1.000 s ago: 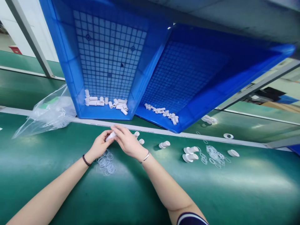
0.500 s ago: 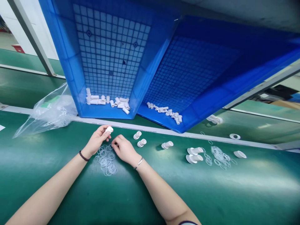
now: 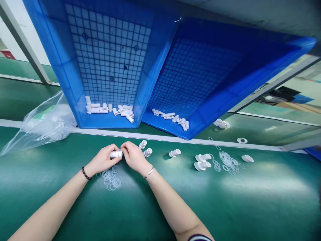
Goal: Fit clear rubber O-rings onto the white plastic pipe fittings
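My left hand is closed round a short white plastic tube fitting, held sideways just above the green belt. My right hand pinches at the right end of that fitting; whether a ring sits between its fingertips is too small to see. A heap of clear thin rings lies on the belt under my left hand. Two more white fittings stand just right of my right hand.
Two tilted blue crates behind hold several white fittings at their low edges. A clear plastic bag lies at the left. More fittings and another ring heap lie on the green belt to the right.
My right hand went down to the ring heap half a second ago, then rose back to the fitting. My left hand lowered the fitting and turned it sideways to meet it.
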`<state>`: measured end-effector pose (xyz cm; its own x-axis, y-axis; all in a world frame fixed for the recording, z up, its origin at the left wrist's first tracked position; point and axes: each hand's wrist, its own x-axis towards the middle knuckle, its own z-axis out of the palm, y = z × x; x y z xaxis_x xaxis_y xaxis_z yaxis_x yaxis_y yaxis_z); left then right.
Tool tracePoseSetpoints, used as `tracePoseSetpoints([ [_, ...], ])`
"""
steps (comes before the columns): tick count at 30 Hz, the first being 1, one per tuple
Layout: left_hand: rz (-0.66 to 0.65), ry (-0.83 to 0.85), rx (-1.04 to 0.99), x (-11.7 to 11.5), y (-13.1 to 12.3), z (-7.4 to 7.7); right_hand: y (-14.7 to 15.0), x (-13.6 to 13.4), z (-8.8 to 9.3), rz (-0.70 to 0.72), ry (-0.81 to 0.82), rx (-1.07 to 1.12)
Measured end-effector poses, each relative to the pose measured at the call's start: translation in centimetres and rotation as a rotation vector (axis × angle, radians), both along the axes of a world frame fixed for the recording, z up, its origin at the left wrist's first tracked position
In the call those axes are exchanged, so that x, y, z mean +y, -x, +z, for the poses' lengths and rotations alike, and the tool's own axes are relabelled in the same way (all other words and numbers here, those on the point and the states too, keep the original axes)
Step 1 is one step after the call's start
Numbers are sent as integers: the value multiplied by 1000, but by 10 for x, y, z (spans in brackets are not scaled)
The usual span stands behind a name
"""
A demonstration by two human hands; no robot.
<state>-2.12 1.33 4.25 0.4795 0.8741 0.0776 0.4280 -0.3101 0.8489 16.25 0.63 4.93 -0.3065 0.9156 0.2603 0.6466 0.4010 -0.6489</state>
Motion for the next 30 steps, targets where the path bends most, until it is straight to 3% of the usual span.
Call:
tracePoseSetpoints([
  [2,-14,-29,-55,-1,0,0,0,2,-1,8,39,56],
  [4,65,18,-214,-2,-4,-3,0,3,-1,15,105,155],
  [7,235,217,-556,-5,-15,-10,2,4,-2,5,192,287],
  [11,349,490,-870,-10,-29,-12,6,1,-4,-15,212,379],
  [20,397,619,-877,-11,-29,-11,7,1,-8,-42,181,378],
  [22,417,631,-916,-9,-28,-9,7,-1,-9,-67,76,338],
  [25,500,676,-1063,-5,-26,-2,10,-8,-7,-7,-216,160],
  [28,600,830,-1153,-3,-25,7,15,-15,-3,110,-443,-101],
  [30,580,915,-1190,-8,-27,13,17,-17,1,91,-518,-218],
])
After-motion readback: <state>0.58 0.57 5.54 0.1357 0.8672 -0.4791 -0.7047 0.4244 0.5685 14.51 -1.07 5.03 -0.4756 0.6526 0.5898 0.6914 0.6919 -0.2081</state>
